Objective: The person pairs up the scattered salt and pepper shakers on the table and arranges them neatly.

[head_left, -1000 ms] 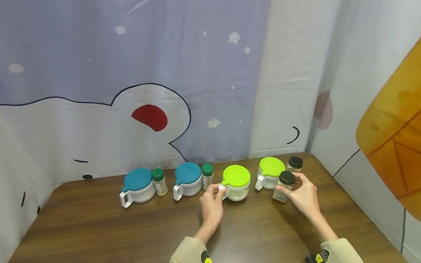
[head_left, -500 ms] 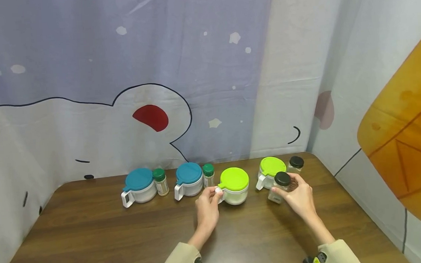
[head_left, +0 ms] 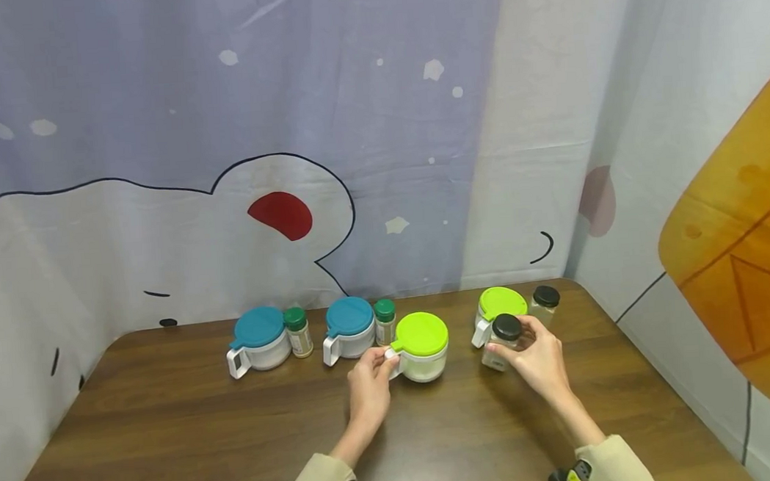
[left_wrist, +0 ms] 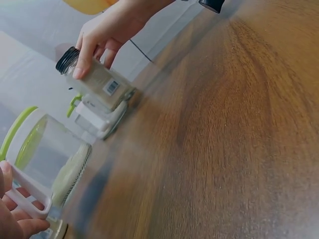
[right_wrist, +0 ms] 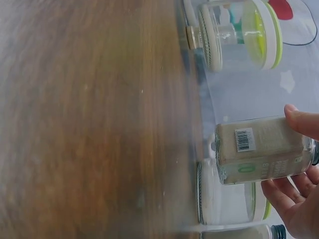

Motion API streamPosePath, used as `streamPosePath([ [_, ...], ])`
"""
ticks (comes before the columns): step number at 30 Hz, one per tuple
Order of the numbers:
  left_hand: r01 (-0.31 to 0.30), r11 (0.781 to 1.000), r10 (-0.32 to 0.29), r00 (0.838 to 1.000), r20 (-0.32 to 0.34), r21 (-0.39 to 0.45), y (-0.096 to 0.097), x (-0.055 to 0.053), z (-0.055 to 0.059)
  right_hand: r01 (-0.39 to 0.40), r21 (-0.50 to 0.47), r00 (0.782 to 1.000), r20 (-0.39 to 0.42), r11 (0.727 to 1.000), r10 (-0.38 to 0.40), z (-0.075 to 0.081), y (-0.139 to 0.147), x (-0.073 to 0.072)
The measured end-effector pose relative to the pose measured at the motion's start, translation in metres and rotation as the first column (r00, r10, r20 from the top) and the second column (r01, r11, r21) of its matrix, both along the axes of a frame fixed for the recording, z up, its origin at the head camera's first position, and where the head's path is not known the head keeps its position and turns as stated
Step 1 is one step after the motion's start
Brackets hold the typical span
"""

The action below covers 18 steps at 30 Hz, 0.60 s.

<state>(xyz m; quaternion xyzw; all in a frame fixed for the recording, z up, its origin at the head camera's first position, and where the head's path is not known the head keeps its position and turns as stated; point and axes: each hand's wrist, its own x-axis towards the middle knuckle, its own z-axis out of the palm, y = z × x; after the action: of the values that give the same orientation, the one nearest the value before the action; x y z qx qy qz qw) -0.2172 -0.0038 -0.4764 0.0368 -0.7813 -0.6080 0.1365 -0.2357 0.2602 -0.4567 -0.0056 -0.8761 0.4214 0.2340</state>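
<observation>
My left hand [head_left: 370, 388] pinches the white handle of a clear seasoning jar [head_left: 422, 350] with a lime-green lid. In the left wrist view that jar [left_wrist: 52, 152] shows pale powder at its bottom, with its base off the table. My right hand [head_left: 543, 359] grips a square glass spice bottle [head_left: 496, 359] with a black cap, between thumb and fingers. A barcode label faces the camera on this bottle [right_wrist: 259, 149] in the right wrist view, where its base is raised. Behind it stands a second lime-lidded jar [head_left: 500, 303], partly hidden by the bottle.
Another black-capped bottle [head_left: 545, 303] stands at the back right. To the left, two blue-lidded jars, one at the end [head_left: 261, 336] and one nearer the middle [head_left: 350, 327], each have a green-capped shaker [head_left: 299, 334] beside them. A printed curtain [head_left: 406, 158] hangs behind the wooden table [head_left: 238, 441].
The left hand has drawn its lime-lidded jar leftward and nearer to me. The right hand has carried the spice bottle a little to the left. The other jars stay put.
</observation>
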Motion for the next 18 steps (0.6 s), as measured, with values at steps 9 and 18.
streamPosePath([
  [9, 0.0, 1.0, 0.0, 1.0, -0.002, -0.006, -0.009, 0.006, 0.003, -0.022, -0.005, 1.0, -0.013, 1.0, 0.022, -0.001, -0.009, 0.001],
  [18, -0.027, 1.0, 0.027, 1.0, -0.008, 0.001, -0.022, 0.012, 0.006, -0.05, -0.023, 0.999, -0.011, 0.998, 0.05, -0.002, -0.019, 0.002],
])
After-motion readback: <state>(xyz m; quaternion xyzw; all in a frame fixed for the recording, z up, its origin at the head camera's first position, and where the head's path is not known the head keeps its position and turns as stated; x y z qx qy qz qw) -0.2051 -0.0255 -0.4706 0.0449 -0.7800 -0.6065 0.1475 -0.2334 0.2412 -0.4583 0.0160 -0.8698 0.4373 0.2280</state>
